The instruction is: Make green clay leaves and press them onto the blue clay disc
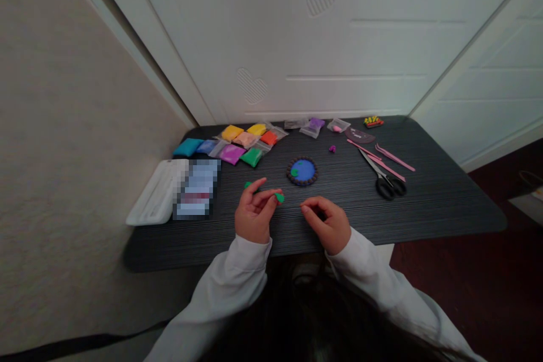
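Dark, ribbed tabletop (445,209) stood against a white panelled door (254,28). Above its near part, one small green piece (279,197) was clamped between the thumb and forefinger of the left hand (257,215), the other fingers spread away from it. Across from it, the right hand (333,226) had thumb and forefinger drawn together, just beside but apart from the piece; at that size I could not tell whether anything tiny lay between those tips. Such a soft-looking scrap probably called for a light pinch at its edge, short presses and small turns, with the right fingertips shaping the free side while the left held steady, lest it flatten or tear. One more green lump (247,185) showed just behind the left hand. Beyond both hands lay one blue disc (305,171), ringed by brown beads too small to count surely, with two green spots on it, one larger. One purple blob (332,149) sat past it to the right. Farther out I counted eight bright packets (232,153) at the left, one purple bag (314,124) and one pink-filled bag (338,125) at the back, three slim pink tools (396,158) and one pair of scissors (385,185) at the right, and one white tray (155,195) at the far left.
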### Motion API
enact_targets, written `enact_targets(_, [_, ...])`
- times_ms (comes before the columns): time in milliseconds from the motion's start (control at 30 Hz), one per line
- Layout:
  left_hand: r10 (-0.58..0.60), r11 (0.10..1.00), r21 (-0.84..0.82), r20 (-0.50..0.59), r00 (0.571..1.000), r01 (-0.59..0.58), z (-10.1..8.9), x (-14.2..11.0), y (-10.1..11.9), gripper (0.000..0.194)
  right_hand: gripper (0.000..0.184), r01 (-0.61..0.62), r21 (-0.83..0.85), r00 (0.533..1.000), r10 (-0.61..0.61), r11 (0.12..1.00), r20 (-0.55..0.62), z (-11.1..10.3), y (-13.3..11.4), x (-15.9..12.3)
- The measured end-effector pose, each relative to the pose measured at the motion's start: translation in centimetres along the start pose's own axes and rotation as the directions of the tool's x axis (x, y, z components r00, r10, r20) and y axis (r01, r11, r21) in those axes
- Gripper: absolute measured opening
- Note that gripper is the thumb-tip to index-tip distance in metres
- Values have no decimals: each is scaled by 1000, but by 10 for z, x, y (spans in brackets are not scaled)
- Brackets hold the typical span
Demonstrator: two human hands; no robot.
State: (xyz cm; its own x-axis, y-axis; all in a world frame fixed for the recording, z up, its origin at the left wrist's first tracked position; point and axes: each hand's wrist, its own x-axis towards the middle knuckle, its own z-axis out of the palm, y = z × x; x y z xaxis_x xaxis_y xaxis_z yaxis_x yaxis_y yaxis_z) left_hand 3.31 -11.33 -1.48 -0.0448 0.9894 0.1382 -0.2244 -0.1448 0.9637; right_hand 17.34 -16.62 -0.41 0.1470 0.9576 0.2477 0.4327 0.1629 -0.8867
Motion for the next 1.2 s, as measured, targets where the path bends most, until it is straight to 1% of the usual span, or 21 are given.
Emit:
enact_targets(200, [-9,1000,-16,12,1000,9,3,-1,3,53,13,-16,1,1000,16,1000,-6,0,1,0])
enact_targets(333, [-10,998,59,43,999,7,3,-3,5,53,14,-27,26,1000,27,999,-3,2,2,0])
enact_targets(467, [47,977,202,122,991,-71,3,-6,3,49,20,-13,84,999,15,996,-32,4,2,0])
enact_targets(567, [83,942,304,191,978,-140,2,-9,2,46,23,17,87,999,-14,996,-35,5,3,0])
enact_targets(700, [103,908,370,253,962,-195,1,-10,0,45,23,29,66,1000,-29,997,-14,6,4,1])
enact_targets(833, [111,922,328,280,954,-203,2,-10,0,48,20,0,75,1000,0,997,7,7,6,1])
enact_targets(1000, [51,958,252,313,948,-135,3,-10,4,47,18,-38,110,999,35,993,29,5,7,2])
enact_targets(1100, [34,963,239,345,938,-123,3,-10,5,44,17,-50,106,998,46,993,38,4,5,2])
enact_targets(1200, [20,968,227,345,938,-105,3,-9,6,42,16,-57,108,998,55,993,28,5,5,2])
